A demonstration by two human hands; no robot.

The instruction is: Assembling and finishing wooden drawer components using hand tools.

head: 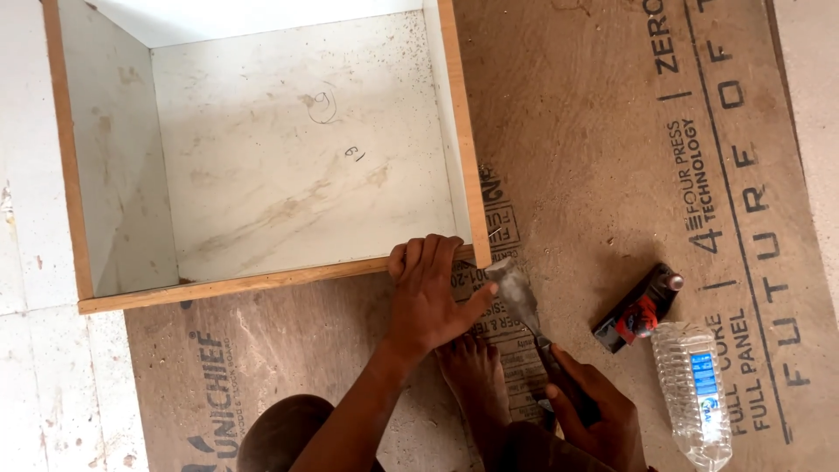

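the far wall of the open wooden box (262, 166) is cut off at the top edge, and the person's knees run out of the bottom. the chisel (524, 306) shows its blade, but its handle is buried in the right hand (594, 411), which grips it tight — the blade tip sits at the box's near corner. the left hand (428, 297) clamps over that front edge, just beside the blade. a plastic bottle (695, 393) and a small black tool (638, 308) lie on the plywood sheet (612, 131), right of the hands.
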